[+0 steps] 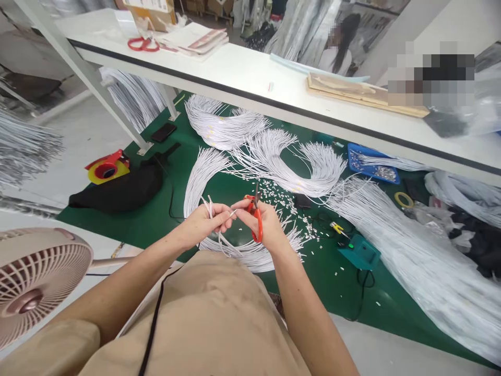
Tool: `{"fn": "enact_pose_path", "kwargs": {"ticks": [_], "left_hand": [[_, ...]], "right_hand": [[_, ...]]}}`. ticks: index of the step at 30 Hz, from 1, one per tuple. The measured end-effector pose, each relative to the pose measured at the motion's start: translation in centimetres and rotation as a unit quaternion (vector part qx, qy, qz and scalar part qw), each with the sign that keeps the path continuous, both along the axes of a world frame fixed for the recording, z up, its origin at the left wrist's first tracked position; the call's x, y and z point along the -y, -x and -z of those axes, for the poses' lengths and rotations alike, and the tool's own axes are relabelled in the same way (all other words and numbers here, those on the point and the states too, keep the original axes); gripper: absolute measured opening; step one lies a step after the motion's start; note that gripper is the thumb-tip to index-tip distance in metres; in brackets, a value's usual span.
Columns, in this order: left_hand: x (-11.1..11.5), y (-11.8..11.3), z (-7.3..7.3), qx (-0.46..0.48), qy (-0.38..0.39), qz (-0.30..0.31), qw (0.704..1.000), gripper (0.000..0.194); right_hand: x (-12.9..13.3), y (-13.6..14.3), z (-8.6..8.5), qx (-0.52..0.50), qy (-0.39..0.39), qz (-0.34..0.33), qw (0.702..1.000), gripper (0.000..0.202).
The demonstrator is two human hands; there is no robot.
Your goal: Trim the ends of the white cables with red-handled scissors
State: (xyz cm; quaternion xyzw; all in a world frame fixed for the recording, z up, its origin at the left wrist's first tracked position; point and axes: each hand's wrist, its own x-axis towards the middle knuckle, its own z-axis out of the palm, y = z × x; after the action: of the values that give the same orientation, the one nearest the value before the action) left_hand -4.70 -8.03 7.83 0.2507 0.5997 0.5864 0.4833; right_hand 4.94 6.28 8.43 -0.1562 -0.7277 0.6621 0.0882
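White cable strands (210, 208) pass through the fingers of my left hand (207, 223), which is closed on them. My right hand (266, 222) is closed around scissors (258, 224) with red handles, their dark blades pointing away from me. Thumb and fingertips of that hand also pinch the cable end, close to the left fingertips. Below and around both hands, a curved bundle of white cables (199, 180) lies on the green table (164, 232). Many small white pieces (279, 196) are scattered right of the scissors.
More cable bundles (230, 128) lie further back, beneath a white shelf (250, 78). A blue tray (354, 159), a teal device (362, 253) and a long cable bundle (410, 256) are at the right. Left are a black bag (125, 185), a tape dispenser (107, 168) and a fan (35, 282).
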Motion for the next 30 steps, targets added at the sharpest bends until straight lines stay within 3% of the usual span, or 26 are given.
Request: {"fn": "enact_pose_path", "kwargs": {"ticks": [11, 17, 21, 23, 28, 30], "left_hand": [[3.8, 3.5, 0.1, 0.055, -0.026, 0.013, 0.998, 0.028], [3.7, 3.2, 0.7, 0.046, -0.027, -0.091, 0.994, 0.027], [3.1, 2.7, 0.9, -0.065, -0.020, -0.189, 0.980, 0.031], [2.9, 2.7, 0.9, -0.112, -0.007, -0.208, 0.972, 0.030], [2.3, 2.8, 0.7, -0.029, -0.004, -0.209, 0.977, 0.038], [2.0, 2.9, 0.7, 0.023, -0.006, -0.224, 0.974, 0.039]], "right_hand": [[4.8, 2.8, -0.3, -0.008, -0.065, 0.046, 0.997, 0.013], [6.6, 3.2, 0.6, 0.020, -0.060, 0.150, 0.987, 0.012], [7.4, 2.9, 0.3, -0.013, -0.150, 0.167, 0.975, 0.009], [7.3, 2.7, -0.1, -0.034, -0.162, 0.160, 0.973, 0.011], [5.9, 2.2, 0.2, 0.007, -0.122, 0.223, 0.967, 0.024], [5.6, 2.0, 0.9, 0.015, -0.147, 0.186, 0.971, 0.023]]}}
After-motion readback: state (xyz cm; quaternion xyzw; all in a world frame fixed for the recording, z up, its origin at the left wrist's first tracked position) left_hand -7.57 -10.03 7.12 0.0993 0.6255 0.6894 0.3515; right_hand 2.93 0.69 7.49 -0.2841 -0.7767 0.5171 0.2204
